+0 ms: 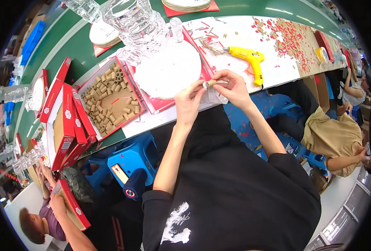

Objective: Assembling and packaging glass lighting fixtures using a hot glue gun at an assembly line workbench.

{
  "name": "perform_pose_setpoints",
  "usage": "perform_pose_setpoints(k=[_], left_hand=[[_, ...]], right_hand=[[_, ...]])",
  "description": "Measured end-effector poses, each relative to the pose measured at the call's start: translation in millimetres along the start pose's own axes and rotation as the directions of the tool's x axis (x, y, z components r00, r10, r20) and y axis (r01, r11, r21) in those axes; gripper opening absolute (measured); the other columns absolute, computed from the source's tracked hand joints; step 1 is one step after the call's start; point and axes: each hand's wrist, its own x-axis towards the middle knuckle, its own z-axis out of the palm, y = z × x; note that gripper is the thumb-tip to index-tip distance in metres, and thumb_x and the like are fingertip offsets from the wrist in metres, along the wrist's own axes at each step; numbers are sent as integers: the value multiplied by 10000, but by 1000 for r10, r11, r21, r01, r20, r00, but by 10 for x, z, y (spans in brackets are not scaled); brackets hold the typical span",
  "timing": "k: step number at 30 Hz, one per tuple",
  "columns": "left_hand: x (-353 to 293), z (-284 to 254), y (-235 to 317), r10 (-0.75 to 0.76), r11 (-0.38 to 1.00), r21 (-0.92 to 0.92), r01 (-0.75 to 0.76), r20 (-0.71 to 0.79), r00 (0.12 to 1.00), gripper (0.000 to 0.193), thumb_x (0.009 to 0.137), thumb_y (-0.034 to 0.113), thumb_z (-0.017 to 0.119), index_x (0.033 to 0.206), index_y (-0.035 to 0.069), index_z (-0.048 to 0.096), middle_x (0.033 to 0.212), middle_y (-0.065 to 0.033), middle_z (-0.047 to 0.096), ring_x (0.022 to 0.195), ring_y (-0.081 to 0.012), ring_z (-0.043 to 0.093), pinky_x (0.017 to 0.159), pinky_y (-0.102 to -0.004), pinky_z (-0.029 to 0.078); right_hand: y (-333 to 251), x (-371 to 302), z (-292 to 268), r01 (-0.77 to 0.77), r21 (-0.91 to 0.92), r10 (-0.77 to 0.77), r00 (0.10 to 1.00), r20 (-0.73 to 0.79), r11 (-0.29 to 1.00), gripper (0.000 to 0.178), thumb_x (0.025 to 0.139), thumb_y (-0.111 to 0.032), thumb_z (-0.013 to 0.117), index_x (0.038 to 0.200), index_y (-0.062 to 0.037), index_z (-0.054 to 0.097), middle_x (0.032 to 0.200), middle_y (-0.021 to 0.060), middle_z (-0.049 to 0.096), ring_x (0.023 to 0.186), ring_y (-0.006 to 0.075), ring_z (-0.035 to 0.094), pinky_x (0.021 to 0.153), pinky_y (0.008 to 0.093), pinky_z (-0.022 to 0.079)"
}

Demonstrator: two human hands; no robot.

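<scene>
Over the table's near edge, a short brown cardboard tube (212, 83) is held between my two hands. My left hand (188, 104) pinches its left end, where a small whitish, shiny bit shows; I cannot make out what that bit is. The fingertips of my right hand (235, 89) close round the other end. Just left of my hands lies a stack of white round discs (168, 73) on a red box piece. A yellow glue gun (250, 58) rests beyond my right hand, its nozzle pointing left.
An open red-edged box (132, 88) holds many cardboard tubes. Clear faceted plastic pieces (137, 31) stand behind the discs. Red boxes (64, 125) lean at the left. Red and brown scraps (292, 44) cover the far right. A blue stool (133, 157) stands below; people sit at both sides.
</scene>
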Motion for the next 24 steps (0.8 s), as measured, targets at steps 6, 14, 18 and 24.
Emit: perform_pose_setpoints(k=[6,14,18,24], left_hand=[[19,3,-24,-11,1000,4,11,8,1000,238,845,-32,645,1083,-30,644,909,-125,711,852,-164,689,772,-269,545],[15,-4,8,-3,999,47,2,11,1000,236,835,-31,657,1071,-30,648,894,-128,712,842,-169,693,758,-268,545],[15,-9,22,1,995,95,-3,12,1000,231,834,-29,659,1065,-31,650,891,-127,711,842,-170,693,755,-269,547],[6,22,42,-1,999,45,0,3,1000,320,825,-61,652,1140,-28,609,955,-151,701,892,-191,689,785,-284,558]], right_hand=[[-60,11,-8,39,-78,-37,999,33,996,255,818,87,606,1055,4,561,1041,57,581,1000,138,606,849,258,520],[-230,19,60,142,-277,-134,990,50,950,202,814,83,598,1005,19,591,974,62,609,914,129,621,810,266,546],[-268,20,76,191,-339,-177,982,73,921,203,801,95,592,993,28,588,961,77,611,902,140,628,801,261,545],[-282,5,73,203,-387,-186,979,83,899,198,792,97,594,976,24,591,962,91,622,892,157,640,787,265,549]])
